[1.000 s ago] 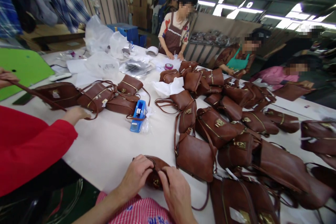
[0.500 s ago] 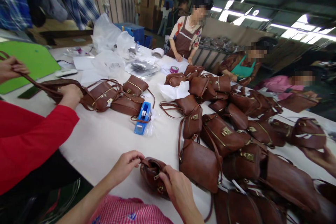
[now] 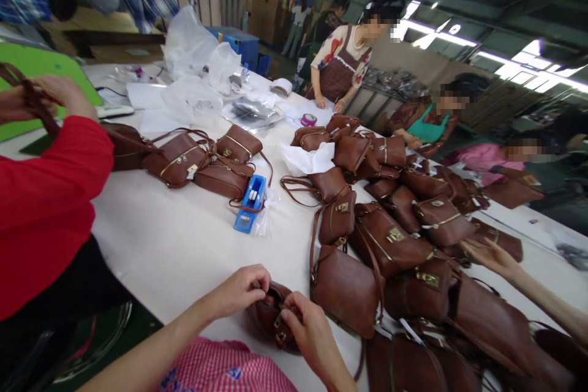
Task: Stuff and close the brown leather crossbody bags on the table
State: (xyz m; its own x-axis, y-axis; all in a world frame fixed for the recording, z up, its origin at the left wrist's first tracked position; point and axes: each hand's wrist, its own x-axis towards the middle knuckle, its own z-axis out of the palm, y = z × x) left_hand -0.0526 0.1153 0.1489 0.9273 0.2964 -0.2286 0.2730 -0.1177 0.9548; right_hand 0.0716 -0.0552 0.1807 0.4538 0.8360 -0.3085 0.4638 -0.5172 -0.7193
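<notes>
Close in front of me is a small brown handbag (image 3: 261,323), its zipped mouth partly open and facing up. My left hand (image 3: 244,289) is at the far left of that opening, fingers curled closed on the leather at its edge; whether they also hold the strap is hard to see. On the right side of the mouth, my right hand (image 3: 309,324) pinches the bag's edge beside the brass zip pull (image 3: 278,321). The bag's lower part is hidden by my right hand and the checked red cloth in front of me.
Many brown handbags (image 3: 346,285) are heaped to the right. A blue tape dispenser (image 3: 250,203) stands mid-table near more bags (image 3: 172,159). A red-sleeved co-worker (image 3: 50,177) handles a strap at left; another person's hand (image 3: 491,254) reaches in from the right. Clear plastic bags (image 3: 190,49) lie behind.
My left hand has moved right, from the bag's left corner to its opening. The red-sleeved co-worker's hand has risen off a bag. At right, a handbag was set on the heap and released.
</notes>
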